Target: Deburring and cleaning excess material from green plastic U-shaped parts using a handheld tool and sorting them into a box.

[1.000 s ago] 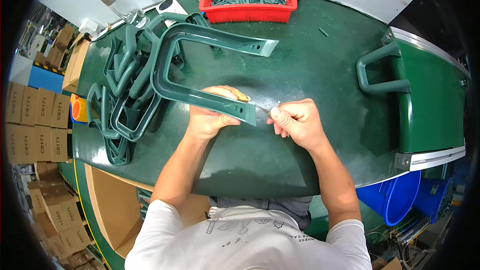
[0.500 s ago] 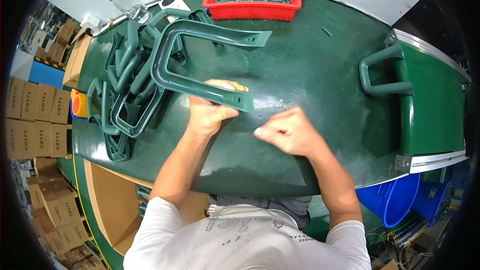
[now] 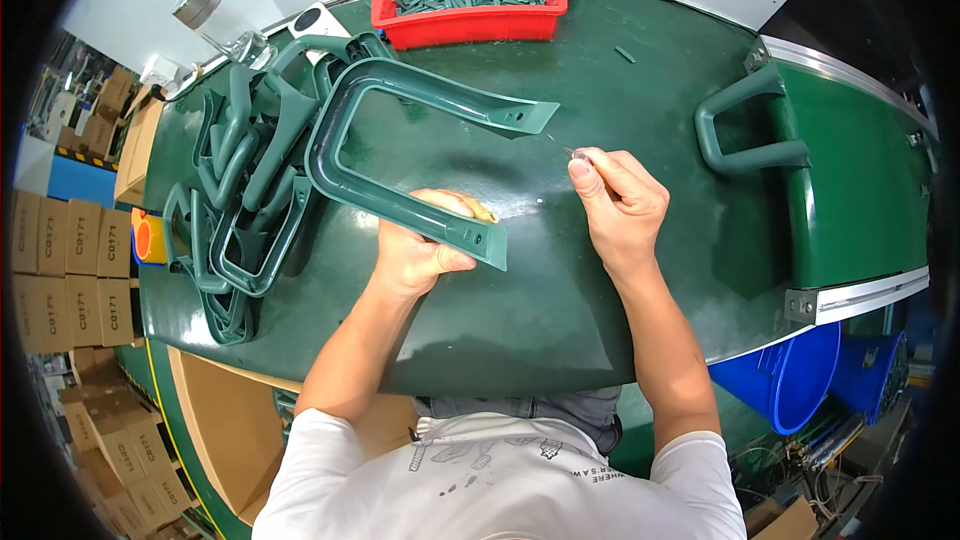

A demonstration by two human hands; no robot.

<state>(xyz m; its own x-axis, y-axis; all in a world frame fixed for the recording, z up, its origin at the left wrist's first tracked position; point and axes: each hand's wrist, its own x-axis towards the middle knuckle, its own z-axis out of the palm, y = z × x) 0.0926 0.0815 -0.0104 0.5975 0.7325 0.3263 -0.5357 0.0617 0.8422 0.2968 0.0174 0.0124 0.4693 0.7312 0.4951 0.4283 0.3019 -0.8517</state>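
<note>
A green plastic U-shaped handle (image 3: 400, 208) is gripped in my left hand (image 3: 412, 252). My fingers close round its lower leg, and something yellow covers part of a finger. The handle's hollow side faces up, and both flared ends point right, each with a small hole. Between the thumb and fingers of my right hand (image 3: 625, 202) is a thin pointed blade (image 3: 561, 146). Its tip is close to the handle's upper end; whether it touches cannot be made out. The rest of the tool is hidden inside my hand.
Similar green handles (image 3: 245, 155) lie piled at the left. A red bin (image 3: 470, 27) of small green pieces stands at the back, near a glass bottle (image 3: 215, 20). One handle (image 3: 708, 130) rests against a green metal-edged board (image 3: 860, 190) at right. Blue bins (image 3: 780, 380) stand below the table.
My right hand has moved up and to the right, bringing the blade near the handle's upper end. The held handle has turned slightly, its ends dipping toward me. The whole view has shifted a little.
</note>
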